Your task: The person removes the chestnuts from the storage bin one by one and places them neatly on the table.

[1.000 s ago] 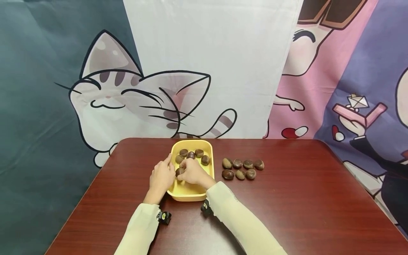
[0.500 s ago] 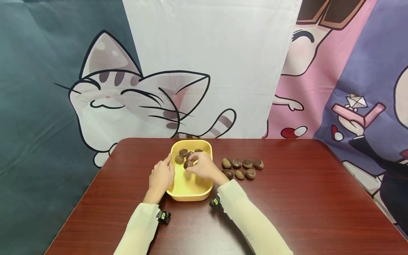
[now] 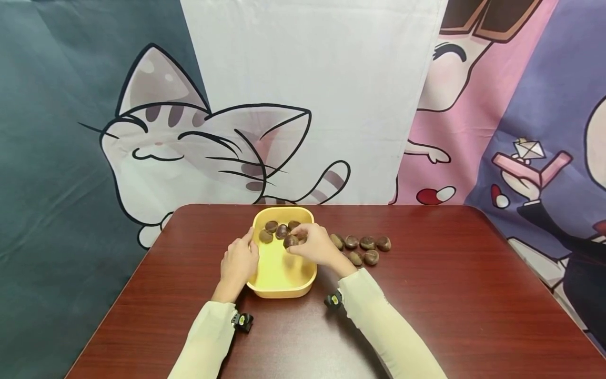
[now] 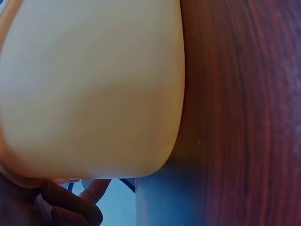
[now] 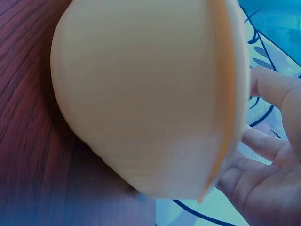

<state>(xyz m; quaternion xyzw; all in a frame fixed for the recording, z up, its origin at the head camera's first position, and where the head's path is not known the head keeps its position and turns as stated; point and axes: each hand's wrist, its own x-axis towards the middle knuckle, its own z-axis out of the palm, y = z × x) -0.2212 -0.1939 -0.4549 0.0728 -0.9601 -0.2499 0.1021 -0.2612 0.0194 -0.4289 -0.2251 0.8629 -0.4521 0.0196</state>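
In the head view, my right hand [image 3: 318, 245] pinches a brown chestnut [image 3: 290, 241] between thumb and fingers, over the right half of a yellow plastic box [image 3: 279, 294]. My left hand [image 3: 238, 264] grips the box by its left rim. Several chestnuts [image 3: 266, 236] lie at the far end inside the box, some partly hidden by the right hand. The left wrist view has the outer box wall [image 4: 94, 94], with fingers [image 4: 70, 202] under its rim. In the right wrist view the box wall hides the pinched chestnut and the fingertips.
Right of the box, several more chestnuts [image 3: 367, 242] lie in two rows on the dark red wooden table [image 3: 450, 295]; the right hand and wrist partly cover the left ones. A cloth with cartoon drawings [image 3: 317, 63] hangs behind the table's far edge.
My right hand has lifted a chestnut from the left side of the box and carried it rightward and away from me. My left hand stays at the rim.
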